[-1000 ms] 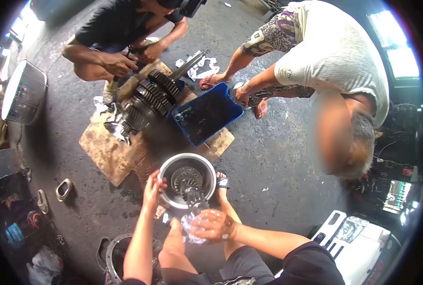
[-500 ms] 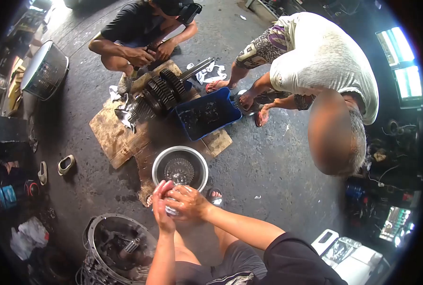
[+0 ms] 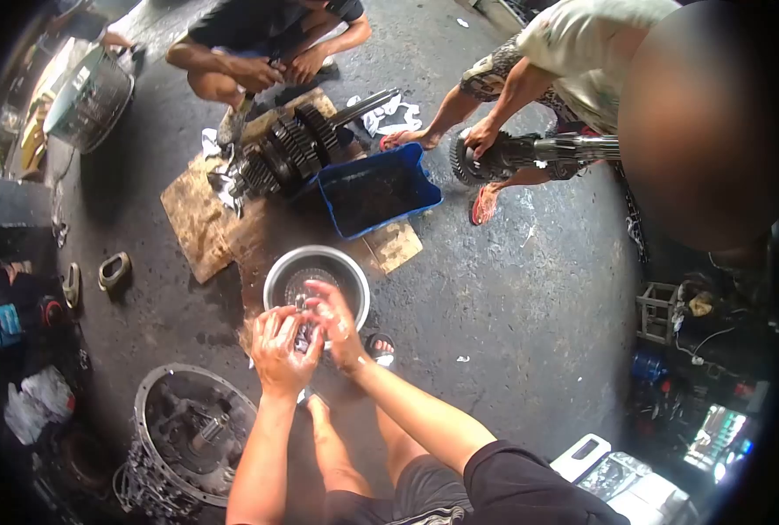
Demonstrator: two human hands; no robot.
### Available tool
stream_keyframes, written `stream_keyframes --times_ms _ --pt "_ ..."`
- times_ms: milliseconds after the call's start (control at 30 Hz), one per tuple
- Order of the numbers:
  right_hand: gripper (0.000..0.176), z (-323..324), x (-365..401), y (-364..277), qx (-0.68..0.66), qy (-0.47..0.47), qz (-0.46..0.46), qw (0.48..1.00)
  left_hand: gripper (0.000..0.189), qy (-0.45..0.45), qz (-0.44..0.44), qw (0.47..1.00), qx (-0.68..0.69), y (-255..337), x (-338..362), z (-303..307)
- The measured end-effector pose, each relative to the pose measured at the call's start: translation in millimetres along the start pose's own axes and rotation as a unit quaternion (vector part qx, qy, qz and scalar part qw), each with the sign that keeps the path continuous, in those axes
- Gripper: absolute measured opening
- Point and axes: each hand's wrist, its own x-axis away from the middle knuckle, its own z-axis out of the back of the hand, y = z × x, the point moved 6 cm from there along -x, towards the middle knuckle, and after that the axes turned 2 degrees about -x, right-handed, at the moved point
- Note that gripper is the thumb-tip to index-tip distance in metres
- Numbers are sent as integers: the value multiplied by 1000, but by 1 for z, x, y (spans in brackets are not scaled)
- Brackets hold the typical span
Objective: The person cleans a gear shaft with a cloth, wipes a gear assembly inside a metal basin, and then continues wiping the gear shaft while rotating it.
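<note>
Both my hands are wet and close together over the near rim of a metal basin (image 3: 362,306). My left hand (image 3: 282,350) has its fingers curled round a small shiny metal part (image 3: 303,335), whose kind I cannot tell. Beside it, my right hand (image 3: 337,325) has its fingers spread, with the thumb and fingertips right by the part. A toothed gear (image 3: 300,282) lies inside the basin, partly hidden by my right hand's fingers.
Beyond the basin, a gear shaft assembly (image 3: 289,149) lies on stained cardboard (image 3: 192,219) beside a blue bin (image 3: 381,197). One person crouches behind it; another, at right, holds a geared shaft (image 3: 529,157). A round metal housing (image 3: 149,411) stands at my left, a white case (image 3: 621,490) at my right.
My hands have parted from a tight clasp, and my right fingers have spread. The person at right has lifted the geared shaft clear of the bin. My view has shifted slightly.
</note>
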Motion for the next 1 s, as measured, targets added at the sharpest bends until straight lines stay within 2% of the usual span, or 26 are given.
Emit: stream_keyframes --times_ms 100,200,233,300,367,400,467,500,567,667,800,1000 --pt "42 36 8 16 -5 107 -20 994 18 36 15 999 -5 -3 8 -6" --pt "33 76 20 40 131 133 -38 982 16 59 2 998 -8 3 10 -5" --pt "30 94 24 54 175 148 -4 973 15 54 -5 998 -8 5 11 -6" --pt "32 131 36 71 287 172 -113 936 14 67 -6 998 -8 4 7 -4" --pt "31 179 58 96 355 170 -141 908 13 76 0 997 -12 2 8 -5" --pt "31 182 71 84 337 181 -152 911 13 77 4 997 -14 2 7 -4" --pt "33 218 97 96 494 162 -118 846 13 76 5 997 -11 2 3 -2" --pt "33 225 109 93 494 160 -117 846 13 78 6 997 -13 1 1 -2" --pt "39 239 137 99 514 155 -227 813 12 80 -1 997 -16 1 0 -4" --pt "32 236 165 109 516 137 -264 803 11 81 5 997 -11 -2 1 -8" --pt "31 226 184 114 500 80 -253 825 13 83 9 997 1 4 4 -10" --pt "30 214 189 124 474 55 -257 841 14 89 3 996 2 4 5 -8"
